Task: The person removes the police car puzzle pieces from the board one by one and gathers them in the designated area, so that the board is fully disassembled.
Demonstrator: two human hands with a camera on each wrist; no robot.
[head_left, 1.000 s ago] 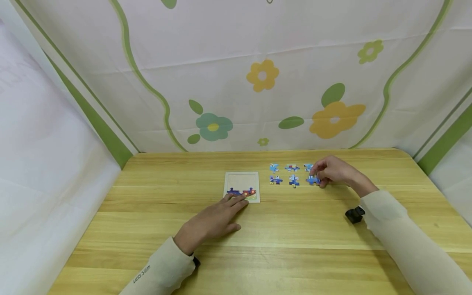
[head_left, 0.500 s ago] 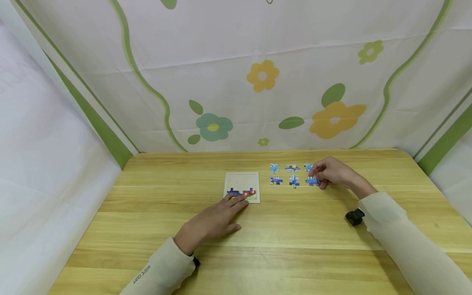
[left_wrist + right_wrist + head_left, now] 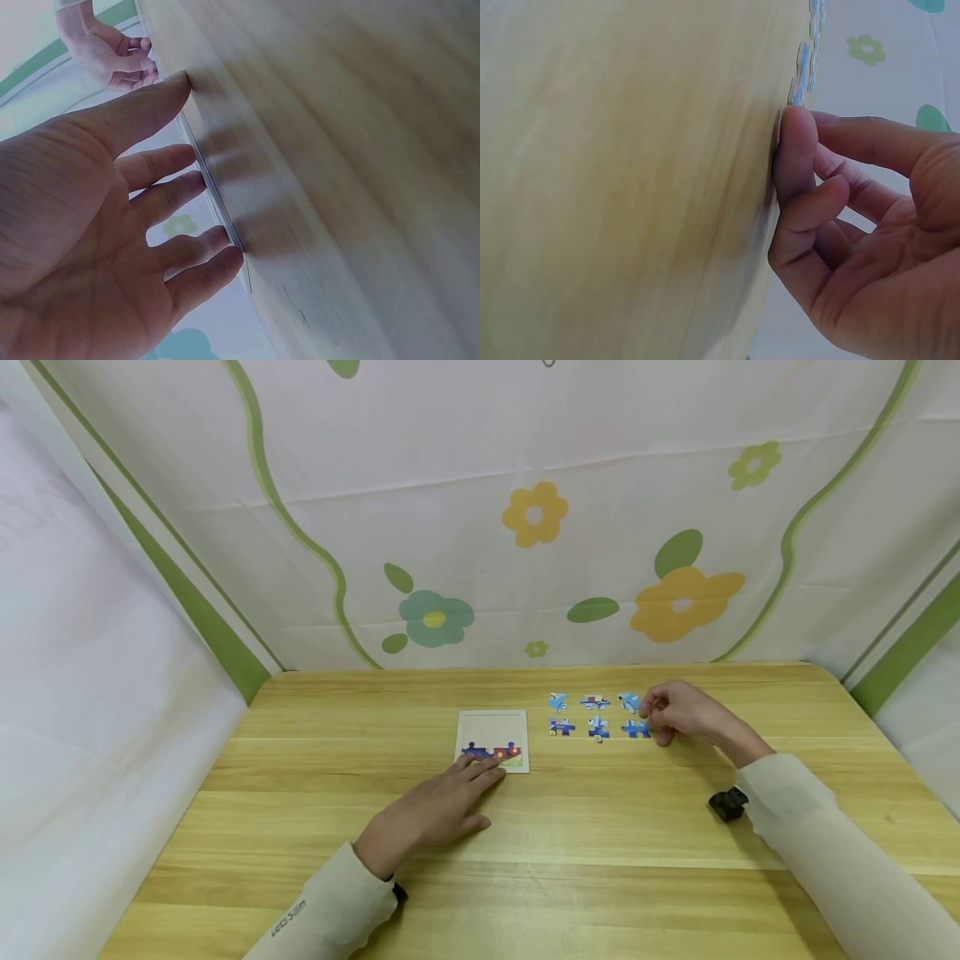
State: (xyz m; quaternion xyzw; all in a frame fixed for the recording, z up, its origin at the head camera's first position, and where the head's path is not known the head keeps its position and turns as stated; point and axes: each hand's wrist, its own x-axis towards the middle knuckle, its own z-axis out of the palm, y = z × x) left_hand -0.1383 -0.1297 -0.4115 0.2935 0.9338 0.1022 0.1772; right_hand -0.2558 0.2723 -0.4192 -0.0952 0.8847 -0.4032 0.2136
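My left hand point(image 3: 438, 814) lies palm down at the front of a small white puzzle frame point(image 3: 493, 713), its outstretched fingertips resting on the near edge. Along the frame's lower part lie joined jigsaw pieces point(image 3: 477, 750) in blue, red and green, partly under the fingers. My right hand point(image 3: 678, 710) has its curled fingers at the right edge of a blue jigsaw piece point(image 3: 634, 728), the front right one of two short rows. Thumb and fingertips are close together in the right wrist view; whether they pinch the piece is hidden.
Other loose jigsaw pieces, such as the back left piece point(image 3: 558, 702) and the front middle piece point(image 3: 597, 727), lie between frame and right hand. Behind the wooden table point(image 3: 570, 860) hangs a white cloth point(image 3: 450, 510) with printed flowers.
My right hand has shifted slightly to the right, uncovering more of the blue jigsaw piece and the piece behind it. The left hand and frame have stayed in place.
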